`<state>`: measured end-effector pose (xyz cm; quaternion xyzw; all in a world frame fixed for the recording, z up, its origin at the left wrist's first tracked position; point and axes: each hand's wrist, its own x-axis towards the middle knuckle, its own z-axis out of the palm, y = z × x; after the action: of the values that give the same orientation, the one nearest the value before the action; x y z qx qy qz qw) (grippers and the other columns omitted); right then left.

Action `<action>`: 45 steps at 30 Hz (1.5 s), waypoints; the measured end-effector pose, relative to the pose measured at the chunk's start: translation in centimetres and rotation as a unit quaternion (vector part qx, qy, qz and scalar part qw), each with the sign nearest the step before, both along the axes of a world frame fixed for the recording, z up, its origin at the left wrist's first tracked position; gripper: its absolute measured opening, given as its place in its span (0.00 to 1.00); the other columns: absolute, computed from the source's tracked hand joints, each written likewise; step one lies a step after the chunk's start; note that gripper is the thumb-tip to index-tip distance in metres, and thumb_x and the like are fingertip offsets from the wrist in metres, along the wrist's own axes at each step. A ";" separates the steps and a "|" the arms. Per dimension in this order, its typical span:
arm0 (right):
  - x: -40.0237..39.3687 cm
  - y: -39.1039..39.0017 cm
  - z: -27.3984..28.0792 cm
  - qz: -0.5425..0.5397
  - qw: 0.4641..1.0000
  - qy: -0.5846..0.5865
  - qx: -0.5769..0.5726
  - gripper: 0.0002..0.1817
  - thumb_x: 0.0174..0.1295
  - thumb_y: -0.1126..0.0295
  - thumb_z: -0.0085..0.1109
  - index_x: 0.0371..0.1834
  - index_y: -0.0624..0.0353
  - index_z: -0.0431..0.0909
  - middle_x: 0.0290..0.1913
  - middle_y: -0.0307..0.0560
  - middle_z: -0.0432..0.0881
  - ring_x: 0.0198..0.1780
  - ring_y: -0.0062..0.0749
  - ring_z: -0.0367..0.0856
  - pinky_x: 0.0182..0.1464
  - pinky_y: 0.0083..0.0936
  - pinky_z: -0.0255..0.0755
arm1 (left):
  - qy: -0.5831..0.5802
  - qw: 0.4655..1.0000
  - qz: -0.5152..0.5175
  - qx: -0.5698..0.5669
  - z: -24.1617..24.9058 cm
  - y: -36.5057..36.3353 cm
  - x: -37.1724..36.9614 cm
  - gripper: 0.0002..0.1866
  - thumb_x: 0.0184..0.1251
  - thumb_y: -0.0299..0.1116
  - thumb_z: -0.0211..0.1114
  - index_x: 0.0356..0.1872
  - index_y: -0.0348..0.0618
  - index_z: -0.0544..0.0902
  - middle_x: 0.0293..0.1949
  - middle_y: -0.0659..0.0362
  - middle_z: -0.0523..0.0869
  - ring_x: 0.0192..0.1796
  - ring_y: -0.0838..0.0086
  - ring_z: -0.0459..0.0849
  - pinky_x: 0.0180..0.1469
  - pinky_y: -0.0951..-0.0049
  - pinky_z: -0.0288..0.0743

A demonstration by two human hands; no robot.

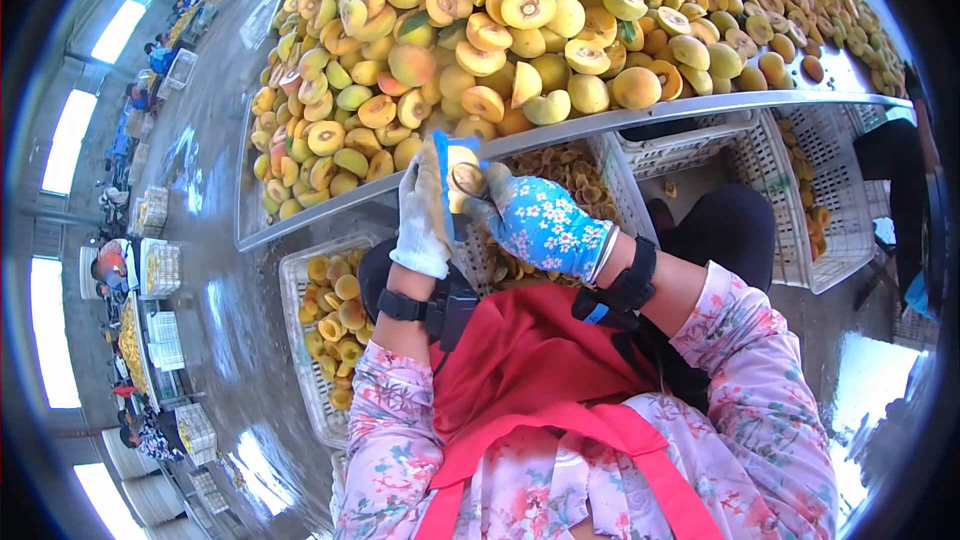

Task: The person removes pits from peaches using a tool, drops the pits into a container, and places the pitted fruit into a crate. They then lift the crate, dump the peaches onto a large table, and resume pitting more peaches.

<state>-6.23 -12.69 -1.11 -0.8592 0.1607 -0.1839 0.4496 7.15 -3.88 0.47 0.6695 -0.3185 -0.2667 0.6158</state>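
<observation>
My left hand (423, 218), in a white glove, grips a thin blue-handled tool (441, 172) held upright. My right hand (540, 225), in a blue flowered glove, holds a yellow peach half (464, 176) with its pit cavity facing me, pressed against the tool's blade. Both hands meet just below the metal edge of the table (600, 124). Black bands wrap both wrists, and a red apron (530, 370) over flowered sleeves fills the lower view.
A heap of halved and whole yellow peaches (520, 30) covers the metal table. White plastic crates sit under it: one with peach halves (335, 325) at left, one with brownish pieces (580, 175) behind my hands, another (800, 200) at right. Several workers (125, 270) sit far left.
</observation>
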 end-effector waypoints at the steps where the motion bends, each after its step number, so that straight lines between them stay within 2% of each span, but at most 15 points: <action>1: -0.1 0.1 0.6 0.009 0.998 0.009 0.062 0.20 0.69 0.58 0.54 0.48 0.68 0.70 0.28 0.67 0.80 0.34 0.64 0.81 0.35 0.51 0.74 | 0.035 0.999 0.023 0.005 -0.2 0.0 -0.1 0.21 0.77 0.46 0.49 0.52 0.35 0.77 0.43 0.54 0.84 0.41 0.72 0.84 0.44 0.72 0.80; 8: 0.0 1.0 0.6 0.030 0.973 -0.024 0.227 0.19 0.69 0.61 0.52 0.46 0.72 0.72 0.32 0.70 0.81 0.40 0.63 0.83 0.39 0.45 0.75 | 0.052 0.995 0.023 -0.087 -0.4 -0.3 -1.1 0.20 0.79 0.45 0.50 0.50 0.37 0.79 0.43 0.57 0.85 0.38 0.76 0.83 0.40 0.77 0.79; 10: -0.5 0.3 1.1 0.079 0.929 -0.023 0.362 0.19 0.70 0.56 0.53 0.42 0.65 0.74 0.24 0.52 0.79 0.25 0.41 0.80 0.25 0.31 0.71 | 0.098 0.992 -0.015 -0.073 -0.6 -0.5 -0.3 0.20 0.79 0.44 0.50 0.51 0.36 0.79 0.44 0.57 0.85 0.39 0.76 0.83 0.40 0.77 0.79; 13: -1.1 0.1 2.0 0.169 0.748 -0.005 0.641 0.20 0.70 0.48 0.53 0.41 0.55 0.74 0.21 0.32 0.70 0.17 0.11 0.63 0.16 0.11 0.57 | 0.025 0.993 0.019 -0.114 -0.8 -0.4 -1.1 0.20 0.78 0.44 0.52 0.52 0.35 0.78 0.43 0.56 0.85 0.39 0.76 0.84 0.40 0.77 0.79; 16: -1.1 0.0 1.8 0.179 0.774 0.027 0.606 0.20 0.70 0.49 0.52 0.44 0.57 0.74 0.23 0.35 0.73 0.18 0.14 0.67 0.18 0.14 0.61 | 0.051 0.987 0.008 -0.153 -0.8 -0.4 -1.3 0.20 0.77 0.45 0.54 0.51 0.35 0.78 0.44 0.55 0.86 0.39 0.75 0.85 0.39 0.76 0.80; 17: -0.5 0.3 1.2 0.129 0.883 0.035 0.450 0.21 0.70 0.49 0.51 0.45 0.58 0.74 0.25 0.36 0.74 0.19 0.16 0.68 0.20 0.17 0.64 | 0.092 0.988 -0.001 -0.126 -1.1 -0.3 -0.9 0.20 0.77 0.45 0.54 0.51 0.35 0.78 0.44 0.54 0.86 0.39 0.74 0.85 0.39 0.75 0.81; 20: -0.3 0.1 1.2 0.108 0.919 0.071 0.373 0.23 0.71 0.48 0.50 0.48 0.59 0.74 0.25 0.36 0.74 0.21 0.17 0.70 0.22 0.19 0.66 | 0.169 0.984 -0.009 -0.061 -1.5 -0.1 0.0 0.20 0.76 0.45 0.55 0.51 0.35 0.78 0.45 0.53 0.86 0.38 0.74 0.85 0.39 0.75 0.82; 24: -1.1 -0.4 1.1 0.259 0.665 0.059 0.698 0.21 0.70 0.47 0.50 0.33 0.54 0.74 0.20 0.34 0.71 0.16 0.15 0.64 0.17 0.14 0.59 | 0.130 0.986 -0.011 -0.100 -1.1 0.0 -0.6 0.23 0.76 0.47 0.55 0.52 0.34 0.79 0.44 0.53 0.86 0.39 0.73 0.85 0.40 0.74 0.82; 28: -1.3 0.1 2.5 0.218 0.661 0.030 0.717 0.20 0.73 0.48 0.47 0.30 0.50 0.72 0.16 0.30 0.64 0.14 0.12 0.59 0.14 0.13 0.52 | 0.080 0.990 -0.049 -0.109 0.1 -0.5 -1.2 0.27 0.77 0.52 0.51 0.53 0.33 0.78 0.43 0.53 0.86 0.41 0.71 0.85 0.42 0.72 0.82; 34: -1.5 -0.2 2.2 0.270 0.552 0.020 0.789 0.18 0.74 0.48 0.44 0.34 0.49 0.71 0.15 0.26 0.60 0.13 0.13 0.54 0.14 0.14 0.49 | 0.124 0.985 -0.096 -0.070 0.9 -0.6 -1.2 0.33 0.77 0.59 0.42 0.51 0.34 0.79 0.42 0.53 0.86 0.40 0.72 0.85 0.44 0.72 0.81; 38: -1.3 0.2 2.2 0.251 0.572 0.011 0.780 0.19 0.74 0.48 0.44 0.33 0.50 0.70 0.15 0.28 0.59 0.13 0.14 0.54 0.14 0.15 0.50 | 0.090 0.990 -0.096 -0.059 0.5 -0.7 -0.7 0.32 0.78 0.57 0.41 0.51 0.35 0.78 0.40 0.53 0.87 0.39 0.72 0.85 0.44 0.72 0.81; 40: -1.4 1.0 2.3 0.210 0.616 0.007 0.759 0.19 0.74 0.48 0.45 0.33 0.51 0.70 0.15 0.29 0.60 0.13 0.15 0.55 0.14 0.15 0.50 | 0.217 0.967 -0.087 -0.100 -0.2 -0.7 -0.1 0.31 0.78 0.57 0.41 0.51 0.36 0.78 0.38 0.54 0.86 0.39 0.72 0.85 0.44 0.73 0.81; 41: -1.6 1.0 1.9 0.247 0.731 -0.025 0.636 0.19 0.73 0.48 0.46 0.33 0.52 0.70 0.16 0.31 0.62 0.13 0.17 0.57 0.14 0.16 0.52 | 0.280 0.949 -0.082 -0.120 -0.4 -0.7 0.1 0.31 0.78 0.57 0.41 0.51 0.36 0.78 0.38 0.55 0.86 0.39 0.72 0.85 0.44 0.73 0.80; 44: -2.5 -0.3 1.6 0.232 0.717 -0.029 0.656 0.21 0.73 0.49 0.47 0.31 0.55 0.70 0.20 0.34 0.70 0.15 0.18 0.64 0.15 0.17 0.58 | -0.092 0.995 -0.014 -0.033 -0.2 -0.6 0.2 0.35 0.76 0.62 0.39 0.53 0.34 0.75 0.37 0.52 0.84 0.36 0.69 0.83 0.42 0.71 0.80; 45: -2.8 -0.7 1.6 0.229 0.713 -0.029 0.662 0.21 0.72 0.49 0.48 0.31 0.56 0.71 0.22 0.35 0.72 0.16 0.18 0.66 0.15 0.17 0.60 | -0.059 0.997 -0.030 -0.039 0.1 -0.3 0.3 0.35 0.76 0.62 0.38 0.55 0.34 0.74 0.38 0.53 0.84 0.37 0.69 0.84 0.42 0.72 0.80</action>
<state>-9.00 -13.41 0.48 -0.3468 0.0263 0.0534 0.9361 7.48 -4.17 0.55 0.6500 -0.3844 -0.2321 0.6130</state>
